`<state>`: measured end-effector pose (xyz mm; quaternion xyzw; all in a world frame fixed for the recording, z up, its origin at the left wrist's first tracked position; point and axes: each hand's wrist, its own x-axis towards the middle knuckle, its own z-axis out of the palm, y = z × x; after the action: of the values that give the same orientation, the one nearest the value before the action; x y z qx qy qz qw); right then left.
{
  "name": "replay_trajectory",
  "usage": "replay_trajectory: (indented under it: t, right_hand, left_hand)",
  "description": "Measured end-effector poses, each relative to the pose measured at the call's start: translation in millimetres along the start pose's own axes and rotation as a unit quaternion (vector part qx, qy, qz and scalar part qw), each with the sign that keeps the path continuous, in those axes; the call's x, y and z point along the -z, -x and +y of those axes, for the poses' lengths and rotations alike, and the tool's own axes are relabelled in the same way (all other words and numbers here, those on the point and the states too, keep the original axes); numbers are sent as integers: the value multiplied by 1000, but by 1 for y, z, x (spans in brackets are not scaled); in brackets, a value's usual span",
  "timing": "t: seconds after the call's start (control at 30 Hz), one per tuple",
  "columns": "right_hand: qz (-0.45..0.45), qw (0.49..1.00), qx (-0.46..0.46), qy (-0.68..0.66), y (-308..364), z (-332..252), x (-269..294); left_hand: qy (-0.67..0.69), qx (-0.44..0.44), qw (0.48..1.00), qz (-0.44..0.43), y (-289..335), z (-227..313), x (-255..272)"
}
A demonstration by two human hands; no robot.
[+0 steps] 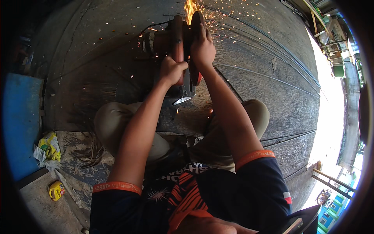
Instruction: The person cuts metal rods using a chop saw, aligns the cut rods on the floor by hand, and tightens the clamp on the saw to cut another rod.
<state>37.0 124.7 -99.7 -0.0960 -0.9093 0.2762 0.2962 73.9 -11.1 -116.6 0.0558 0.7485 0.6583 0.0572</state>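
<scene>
A cut-off saw point(156, 42) with a dark motor body runs in front of me, throwing orange sparks from its far side. My left hand point(171, 71) is closed around its long reddish handle point(178, 41). To the right of the handle, my right hand point(203, 47) grips the round disc guard point(197, 21), its fingers pointing away from me and partly hidden. The guard is seen nearly edge-on, with red at its near end. Below the hands, a piece of metal with a bright end point(182, 101) shows at the saw's base. The cutting spot is hidden.
Several long thin metal rods point(269, 41) lie across the dark floor point(288, 89) at the right. My bent knees point(257, 117) flank the saw. At left are a blue panel point(23, 121), a crumpled yellow bag point(50, 146) and a yellow container point(57, 190).
</scene>
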Motion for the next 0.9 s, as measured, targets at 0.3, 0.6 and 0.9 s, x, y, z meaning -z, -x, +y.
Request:
replay_trajectory:
  t: [0.3,0.6,0.9]
  right_hand:
    - [-1,1000,-14,6,2,0,0]
    - [11,1000,12,-7,3,1,0]
    - [-8,1000,0,6,5,-1,1]
  left_hand:
    - [24,39,999,-10,5,9,0]
    - [37,47,998,-6,5,6,-1]
    - [-5,1,1000,7,2,-10,1]
